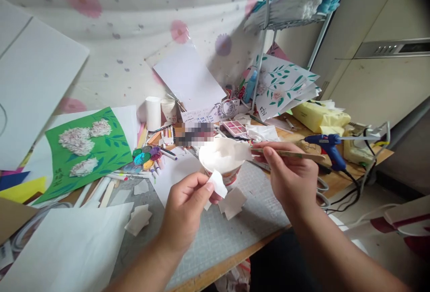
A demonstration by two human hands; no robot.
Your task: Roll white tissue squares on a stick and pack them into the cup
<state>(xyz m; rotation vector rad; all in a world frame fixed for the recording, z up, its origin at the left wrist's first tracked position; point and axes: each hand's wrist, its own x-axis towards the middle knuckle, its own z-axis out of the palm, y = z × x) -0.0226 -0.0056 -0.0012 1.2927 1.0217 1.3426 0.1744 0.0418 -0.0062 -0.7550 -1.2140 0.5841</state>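
My left hand (190,200) pinches a small torn piece of white paper (218,184) between thumb and fingers, just in front of a white paper bowl (240,168). The bowl has a red print on its outside and pale white contents. In my right hand (290,173) is a flat wooden stick (289,152), held nearly level at the bowl's right side. Something white is at the stick's left end, over the rim; I cannot tell whether it is stuck on. Below the bowl lie loose paper pieces (234,203), with more paper scraps (138,220) to the left.
A grey cutting mat (208,242) covers the table's front. On the left are a green flower picture (110,148), paint pots (144,157) and markers. To the right lie a blue glue gun (331,146) with cables and a yellow tissue pack (319,115). Paper cups (169,110) stand behind.
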